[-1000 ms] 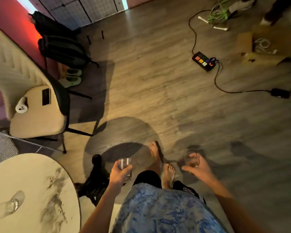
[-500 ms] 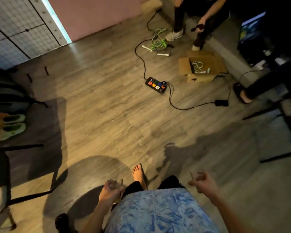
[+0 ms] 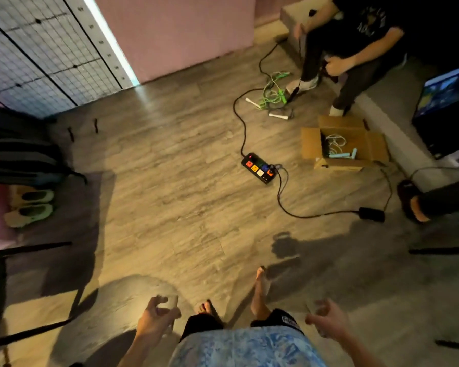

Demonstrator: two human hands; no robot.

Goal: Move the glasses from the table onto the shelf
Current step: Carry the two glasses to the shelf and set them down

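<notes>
My left hand [image 3: 154, 317] is at the bottom of the view, closed around a clear drinking glass [image 3: 170, 301] that is blurred by motion. My right hand [image 3: 326, 317] is at the bottom right, fingers curled around a second clear glass [image 3: 314, 308], which is faint and mostly hidden by the fingers. Both hands are held low in front of my blue patterned shirt, above my bare feet [image 3: 260, 290] on the wooden floor. Neither the table nor any shelf shows in this view.
A black power strip [image 3: 260, 168] with cables lies mid-floor. An open cardboard box [image 3: 342, 144] sits right of it. A seated person [image 3: 355, 49] is at the top right; another person's foot [image 3: 414, 205] at the right. Shoes [image 3: 29, 207] and dark bags [image 3: 19, 154] are left.
The view has swung right and away from the table and chair, which have left the frame. Both hands still hold their glasses, now lower in view. The seated person has come into view.
</notes>
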